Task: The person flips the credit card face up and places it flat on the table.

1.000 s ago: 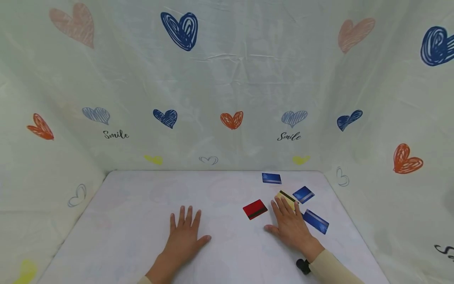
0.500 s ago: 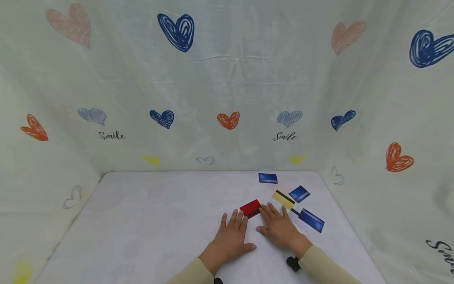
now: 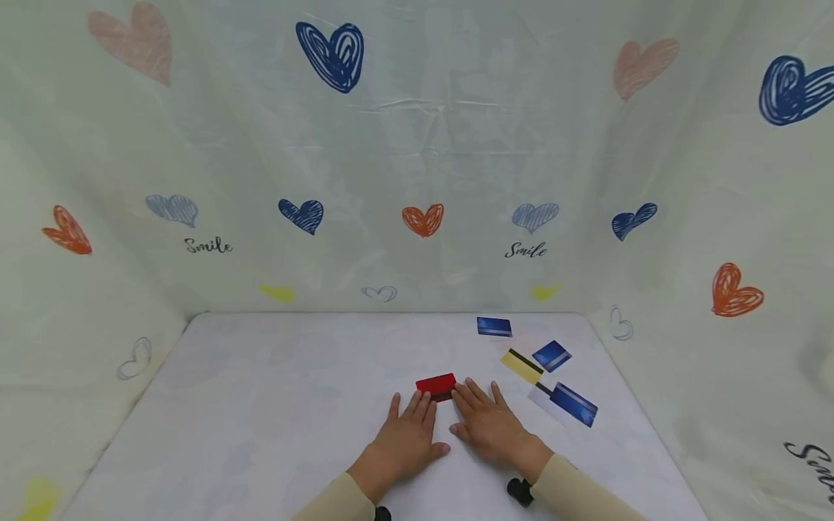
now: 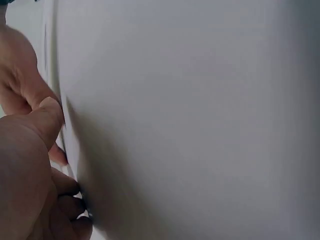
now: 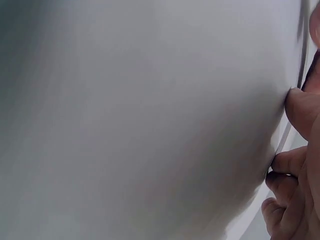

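Note:
A red card (image 3: 435,384) with a dark stripe lies flat on the white table, its near edge partly hidden by fingertips. Fingers of my left hand (image 3: 405,439) rest on its lower left part, straight and slightly spread. From the other side, my right hand (image 3: 493,428) touches the card's right end with its fingertips, palm down. In the left wrist view, the left hand's thumb (image 4: 49,117) stretches out close over the table. The right wrist view catches only the right hand's thumb and finger ends (image 5: 290,165) along the tabletop; the red card is hidden there.
Right of my hands lie a yellow card (image 3: 521,366) with a black stripe, a pale card (image 3: 546,399) with a dark stripe, and three blue cards, the nearest blue card (image 3: 573,404) beside the pale one. Behind the table (image 3: 260,376) hangs a heart-printed curtain (image 3: 365,159).
My left hand has come across from the left to the red card. My right hand has left the yellow card for the red one, which has slid left and turned slightly.

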A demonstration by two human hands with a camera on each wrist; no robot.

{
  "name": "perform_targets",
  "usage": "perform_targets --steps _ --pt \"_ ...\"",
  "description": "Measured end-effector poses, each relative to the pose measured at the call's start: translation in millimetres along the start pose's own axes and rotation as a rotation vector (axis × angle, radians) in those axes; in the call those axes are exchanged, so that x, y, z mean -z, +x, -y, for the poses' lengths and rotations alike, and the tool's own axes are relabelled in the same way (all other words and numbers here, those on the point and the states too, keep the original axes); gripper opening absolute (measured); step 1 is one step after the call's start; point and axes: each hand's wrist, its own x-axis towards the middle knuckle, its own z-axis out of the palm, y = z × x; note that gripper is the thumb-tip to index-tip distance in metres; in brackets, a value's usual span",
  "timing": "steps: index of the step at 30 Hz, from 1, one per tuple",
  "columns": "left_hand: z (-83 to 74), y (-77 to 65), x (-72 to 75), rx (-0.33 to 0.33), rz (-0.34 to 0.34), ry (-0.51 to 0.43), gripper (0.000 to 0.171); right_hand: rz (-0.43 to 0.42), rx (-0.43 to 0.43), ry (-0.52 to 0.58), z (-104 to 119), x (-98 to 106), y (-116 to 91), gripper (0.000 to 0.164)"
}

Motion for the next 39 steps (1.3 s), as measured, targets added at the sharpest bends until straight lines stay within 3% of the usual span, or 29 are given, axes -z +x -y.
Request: perform_targets --steps 10,19,25,29,35,39 --pt "55.5 -42.1 -0.2 0.059 -0.053 -0.094 0.084 0.028 0.145 -0.055 51 -3 23 0.069" --pt "73.3 -60.9 -2.4 0.058 -0.047 -0.140 0.082 0.049 0.198 -0.064 66 -5 33 0.070" --pt "74.9 -64.1 -1.5 0.077 -0.033 -0.144 0.081 0.055 0.216 -0.065 69 -1 35 0.070" --pt "77.8 -62.7 3.9 0.093 -0.046 -0.157 0.074 0.016 0.210 -0.062 65 6 36 0.072" --pt "95.0 -55.7 14.7 0.157 -0.212 -0.124 0.062 -0.134 0.187 -0.068 56 13 51 0.069" --pt "104.3 -46.5 16.7 0.160 -0.297 -0.073 0.062 -0.201 0.200 -0.096 55 10 65 0.065"
